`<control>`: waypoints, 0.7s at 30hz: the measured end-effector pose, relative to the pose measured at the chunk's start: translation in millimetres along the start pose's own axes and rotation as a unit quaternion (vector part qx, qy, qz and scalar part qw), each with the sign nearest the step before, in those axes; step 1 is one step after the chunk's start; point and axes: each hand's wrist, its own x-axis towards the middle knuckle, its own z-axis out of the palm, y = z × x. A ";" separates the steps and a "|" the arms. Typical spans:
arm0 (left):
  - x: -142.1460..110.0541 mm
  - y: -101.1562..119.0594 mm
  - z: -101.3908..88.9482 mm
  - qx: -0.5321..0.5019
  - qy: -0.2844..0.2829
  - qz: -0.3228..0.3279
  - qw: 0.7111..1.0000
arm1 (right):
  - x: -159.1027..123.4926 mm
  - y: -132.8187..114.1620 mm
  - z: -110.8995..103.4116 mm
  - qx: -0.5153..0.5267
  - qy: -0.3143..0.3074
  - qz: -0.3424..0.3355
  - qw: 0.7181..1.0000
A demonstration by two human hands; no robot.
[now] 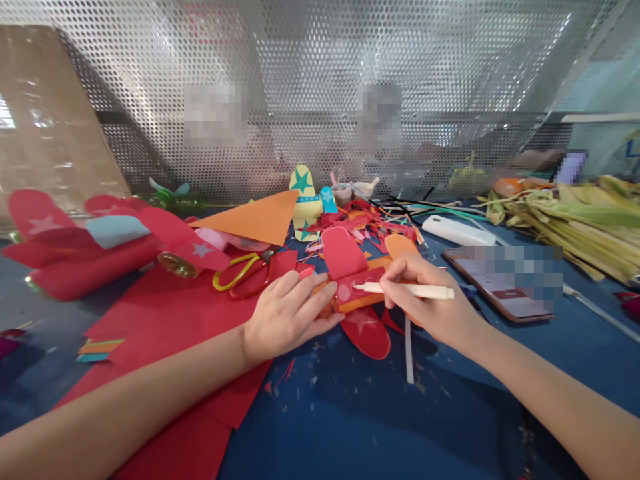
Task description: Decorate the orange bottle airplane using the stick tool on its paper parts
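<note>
Left hand (pixel 293 310): palm down, fingers a little spread, fingertips resting on the near left part of the model; whether pressing or only steadying, cannot tell. Right hand (pixel 425 293): thumb and fingers pinched around a slim white marker-type pen (pixel 410 289), tip at the red face of the model.

Red-and-orange paper model with rounded wings (pixel 345 253): mid-table between both hands, pale rounded marks on the red face.

Risks, as judged: smearing of the marks, if wet, from a brush of the left fingertips just beside; a slipped stroke from any rocking of the light body; a creased lower wing from too firm a hold; a snag on the narrow white strip (pixel 409 350) below the right hand.

Edges and room: at left, overlapping red paper sheets (pixel 175 353) under the left forearm, with yellow-and-red-handled scissors (pixel 235 272) near the left hand; beyond the model, a heap of red and orange paper scraps (pixel 365 217); at right, a flat phone with lit screen (pixel 500 283). Widest room toward the wearer, over dark blue tabletop (pixel 320 427) flecked with shreds.
</note>
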 end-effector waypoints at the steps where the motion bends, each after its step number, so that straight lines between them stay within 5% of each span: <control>1: -0.1 0.0 0.1 0.000 0.000 0.000 1.000 | 0.0 -0.2 0.0 0.001 -0.001 -0.002 1.000; 21: -0.1 -0.1 -0.3 -0.001 -0.006 -0.009 1.000 | 1.0 -1.4 1.5 -0.013 0.009 -0.002 1.000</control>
